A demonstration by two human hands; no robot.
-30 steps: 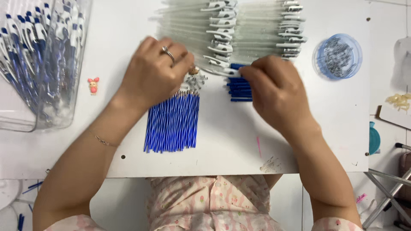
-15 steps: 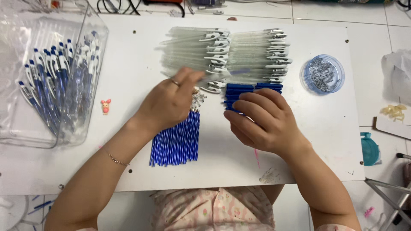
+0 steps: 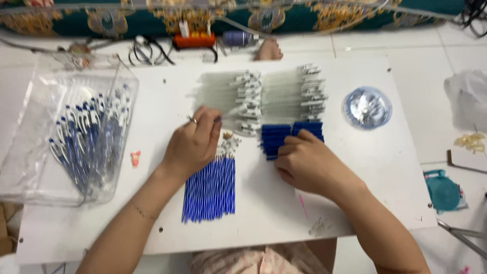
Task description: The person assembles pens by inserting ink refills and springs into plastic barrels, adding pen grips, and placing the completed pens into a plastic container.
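Presently I observe both hands low over a white table, working among pen parts. My left hand is curled, its fingertips pinched at the near end of a clear pen barrel that lies at the edge of the left-hand row of clear barrels; a ring shows on one finger. The pinch appears closed on that barrel, though motion blur softens the contact. Just below this hand lies a flat batch of blue refills, laid side by side with their metal tips pointing away from me, the tips close under the heel of the hand. My right hand is folded into a loose fist, knuckles forward, resting against the near edge of a stack of dark blue pen pieces; I cannot tell whether anything is held inside the fist. Beyond that stack sits a second row of clear barrels, clips lined up on its right side. A round clear dish of small metal parts stands to the right, well apart from both hands. At the far left, a clear plastic bin holds assembled blue and white pens. A small pink object lies on the table between the bin and my left forearm.
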